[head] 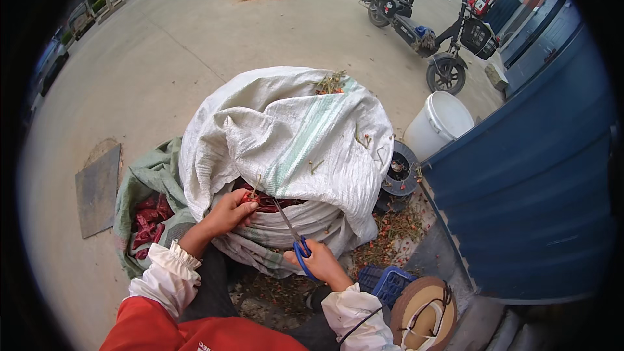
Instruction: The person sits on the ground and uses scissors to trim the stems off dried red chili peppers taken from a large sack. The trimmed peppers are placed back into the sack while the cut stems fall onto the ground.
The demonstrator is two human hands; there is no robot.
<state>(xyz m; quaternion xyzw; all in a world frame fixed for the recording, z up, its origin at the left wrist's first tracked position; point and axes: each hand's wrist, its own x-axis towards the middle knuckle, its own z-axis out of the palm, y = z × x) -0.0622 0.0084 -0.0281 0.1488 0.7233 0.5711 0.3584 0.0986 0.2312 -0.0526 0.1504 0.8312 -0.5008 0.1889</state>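
My left hand [233, 213] pinches a red dried chili pepper [251, 198], its pale stem pointing up. In my right hand [317, 260] is a pair of scissors [298, 243] with blue handles, the blades reaching up-left to the sack's opening. A large white woven sack [253, 141] with a green stripe bulges in front of me, its upper layer folded over. Dark red chilies [273, 203] show in the gap below that fold. To the left, a green woven sack [161, 170] holds more dark red pieces [148, 222], apparently chilies.
Cut stems [390, 236] litter the ground at right. Beyond them stand a white bucket [438, 122], a grey round base [402, 168] and a blue metal door [526, 180]. A blue plastic basket [387, 282] and straw hat [424, 314] lie near my right arm. An electric scooter [419, 29] is parked ahead.
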